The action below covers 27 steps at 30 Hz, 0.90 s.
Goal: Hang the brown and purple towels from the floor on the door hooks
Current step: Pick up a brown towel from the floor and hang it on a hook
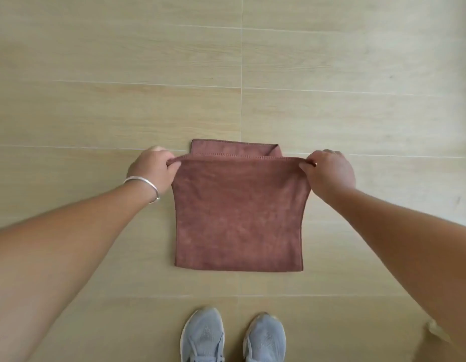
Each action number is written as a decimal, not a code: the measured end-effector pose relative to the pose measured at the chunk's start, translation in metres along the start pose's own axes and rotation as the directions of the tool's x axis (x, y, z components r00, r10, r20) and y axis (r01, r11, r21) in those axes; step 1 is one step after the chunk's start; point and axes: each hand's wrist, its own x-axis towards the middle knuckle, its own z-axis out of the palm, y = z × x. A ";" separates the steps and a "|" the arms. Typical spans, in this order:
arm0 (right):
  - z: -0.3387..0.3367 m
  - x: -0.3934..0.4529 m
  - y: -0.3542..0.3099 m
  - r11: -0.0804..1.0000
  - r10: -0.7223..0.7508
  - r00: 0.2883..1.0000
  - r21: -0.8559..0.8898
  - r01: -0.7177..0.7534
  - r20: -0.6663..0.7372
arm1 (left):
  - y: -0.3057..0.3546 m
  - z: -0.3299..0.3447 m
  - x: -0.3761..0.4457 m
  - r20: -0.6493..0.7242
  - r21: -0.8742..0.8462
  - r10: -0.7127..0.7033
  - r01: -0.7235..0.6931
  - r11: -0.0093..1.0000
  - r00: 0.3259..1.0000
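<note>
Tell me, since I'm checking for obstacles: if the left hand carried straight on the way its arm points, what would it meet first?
Probably only bare floor. The left hand, its grip on a corner of the brown towel, points forward and down; nothing else shows beyond it, though depth is unclear.

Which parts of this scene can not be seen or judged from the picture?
- Purple towel and door hooks: outside the head view.
- Far fold of the brown rectangular cloth towel: covered by its own lifted near layer.
- Fingertips of left hand and right hand: curled under the hem, so the grip is partly hidden.
- Grey mesh shoes: cut off by the bottom edge.
</note>
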 end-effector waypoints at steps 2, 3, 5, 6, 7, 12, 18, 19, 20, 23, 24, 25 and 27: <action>0.019 0.039 -0.001 0.998 0.062 0.997 0.013 -0.062 -0.046 | 0.003 0.016 0.049 -0.036 0.008 -0.058 0.058 0.998 0.998; 0.030 0.052 -0.001 0.996 0.087 0.994 -0.003 -0.087 -0.069 | 0.007 0.027 0.066 -0.052 0.010 -0.104 0.104 0.994 0.993; 0.055 0.060 -0.003 0.997 0.043 0.994 -0.060 -0.050 -0.099 | 0.018 0.055 0.078 -0.083 0.024 -0.096 0.098 0.995 0.992; 0.070 0.055 -0.002 0.996 -0.041 0.994 -0.086 0.033 -0.099 | 0.021 0.071 0.072 -0.107 0.057 -0.005 0.011 0.998 0.994; 0.088 0.045 -0.001 0.985 -0.148 0.987 -0.101 0.141 -0.069 | 0.023 0.093 0.061 -0.107 0.104 0.125 -0.113 0.988 0.986; 0.172 -0.016 0.034 0.774 -0.549 0.813 -0.251 0.582 0.194 | 0.001 0.190 -0.005 0.054 0.326 0.454 -0.445 0.834 0.889; 0.157 0.060 0.019 0.761 -0.524 0.839 -0.361 0.539 0.148 | -0.002 0.162 0.081 0.038 0.426 0.405 -0.382 0.820 0.913; 0.155 0.070 0.006 0.791 -0.468 0.874 -0.380 0.479 0.127 | -0.001 0.152 0.099 0.046 0.447 0.343 -0.327 0.833 0.938; 0.155 0.078 -0.007 0.806 -0.433 0.895 -0.397 0.439 0.111 | 0.000 0.144 0.113 0.046 0.463 0.291 -0.279 0.841 0.956; 0.156 0.077 -0.029 0.810 -0.459 0.883 -0.364 0.460 0.096 | -0.002 0.135 0.118 0.029 0.435 0.252 -0.239 0.868 0.967; 0.157 0.069 -0.027 0.805 -0.490 0.866 -0.330 0.493 0.099 | -0.005 0.140 0.107 0.017 0.413 0.284 -0.266 0.871 0.959; 0.160 0.057 -0.021 0.790 -0.527 0.843 -0.303 0.533 0.110 | -0.009 0.146 0.091 -0.004 0.388 0.331 -0.303 0.870 0.944; 0.168 0.025 -0.002 0.707 -0.622 0.764 -0.295 0.642 0.172 | -0.023 0.157 0.054 -0.015 0.372 0.419 -0.384 0.845 0.908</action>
